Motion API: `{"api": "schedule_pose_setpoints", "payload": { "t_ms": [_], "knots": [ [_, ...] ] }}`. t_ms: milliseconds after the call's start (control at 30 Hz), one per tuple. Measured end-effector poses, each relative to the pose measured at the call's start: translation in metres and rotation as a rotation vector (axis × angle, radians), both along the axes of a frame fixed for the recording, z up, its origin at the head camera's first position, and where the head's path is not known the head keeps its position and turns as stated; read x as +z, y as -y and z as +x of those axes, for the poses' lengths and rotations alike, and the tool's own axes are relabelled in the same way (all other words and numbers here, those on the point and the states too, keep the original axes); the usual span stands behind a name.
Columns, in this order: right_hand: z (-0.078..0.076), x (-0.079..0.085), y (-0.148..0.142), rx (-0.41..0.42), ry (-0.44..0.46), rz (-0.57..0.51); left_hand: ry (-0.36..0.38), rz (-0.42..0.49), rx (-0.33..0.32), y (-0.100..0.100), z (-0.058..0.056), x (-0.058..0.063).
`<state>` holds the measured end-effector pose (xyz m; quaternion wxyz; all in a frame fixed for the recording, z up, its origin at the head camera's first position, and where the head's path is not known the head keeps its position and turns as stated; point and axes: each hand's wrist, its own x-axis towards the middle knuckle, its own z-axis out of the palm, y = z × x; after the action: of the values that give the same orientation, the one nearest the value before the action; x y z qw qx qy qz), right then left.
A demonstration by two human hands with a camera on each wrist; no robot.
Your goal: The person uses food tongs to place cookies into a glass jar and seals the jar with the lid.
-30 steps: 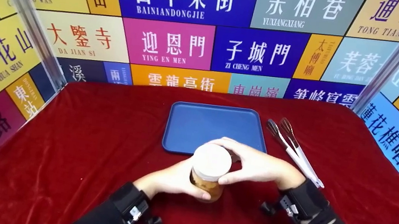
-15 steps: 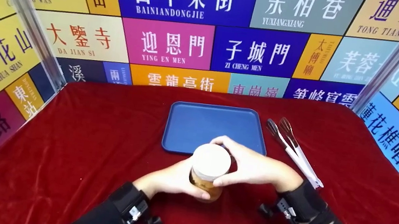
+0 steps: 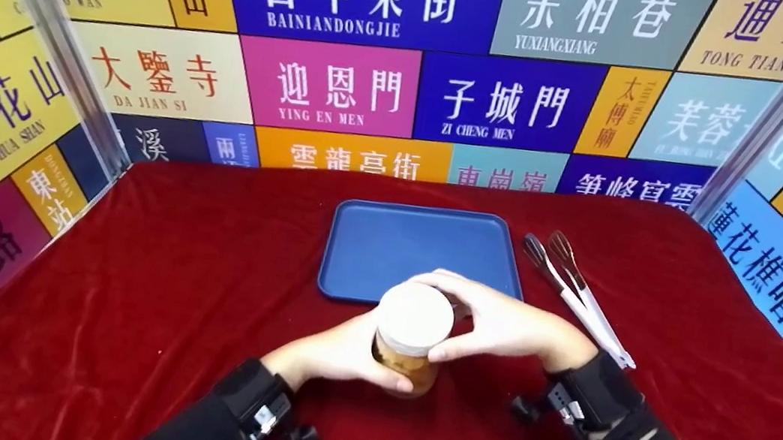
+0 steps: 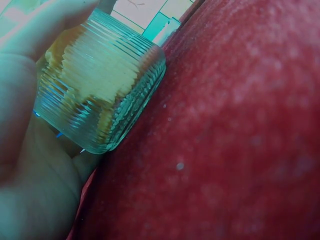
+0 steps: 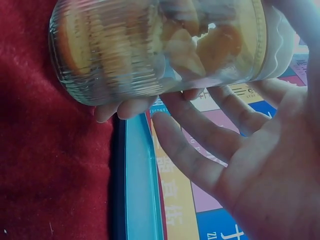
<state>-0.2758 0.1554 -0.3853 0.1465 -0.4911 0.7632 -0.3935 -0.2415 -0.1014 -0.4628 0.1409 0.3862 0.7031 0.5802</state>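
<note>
In the head view a ribbed glass jar (image 3: 417, 371) with a white lid (image 3: 416, 318) is in front of the blue tray. Golden-brown pieces of food (image 5: 112, 47), of a kind I cannot make out, show through its glass. My left hand (image 3: 344, 350) grips the jar's body from the left, thumb across the front. From the right, my right hand (image 3: 502, 325) holds the lid between thumb and fingers. The lid sits on the jar. In the left wrist view the jar's base is close to the red cloth; whether it touches is unclear.
Behind the jar lies the blue tray (image 3: 418, 246). Tongs (image 3: 582, 298) with white handles and dark heads lie to its right. Red velvet cloth (image 3: 204, 263) covers the table, and sign-printed panels (image 3: 333, 87) close off the back and sides.
My right hand's fingers shifted back along the lid half a second ago, and now they are forward round it again. The left hand and the jar have stayed in place.
</note>
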Motion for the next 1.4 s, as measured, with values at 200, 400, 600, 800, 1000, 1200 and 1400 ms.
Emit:
{"api": "schedule_pose_setpoints", "payload": {
  "t_ms": [200, 400, 600, 800, 1000, 1200, 1400],
  "knots": [
    [0.003, 0.002, 0.002, -0.012, 0.033, 0.000, 0.011, -0.017, 0.009, 0.001, 0.001, 0.001],
    [0.010, 0.003, 0.007, -0.119, 0.001, 0.052, 0.025, -0.032, 0.019, 0.002, 0.002, 0.001],
    [0.010, 0.003, 0.008, -0.112, -0.001, 0.053, 0.023, -0.033, 0.021, 0.002, 0.002, 0.001],
    [0.003, -0.001, 0.004, 0.009, 0.015, -0.006, 0.013, -0.022, 0.010, 0.001, 0.002, 0.002],
    [0.000, -0.002, 0.001, 0.029, -0.007, -0.012, -0.001, -0.014, -0.001, 0.000, 0.000, 0.001],
    [0.001, -0.001, 0.001, 0.016, -0.017, 0.002, 0.006, -0.012, 0.009, 0.000, 0.001, 0.001],
    [0.002, 0.000, 0.002, 0.002, -0.007, 0.011, 0.004, -0.043, 0.019, 0.001, 0.001, 0.002]
  ]
}}
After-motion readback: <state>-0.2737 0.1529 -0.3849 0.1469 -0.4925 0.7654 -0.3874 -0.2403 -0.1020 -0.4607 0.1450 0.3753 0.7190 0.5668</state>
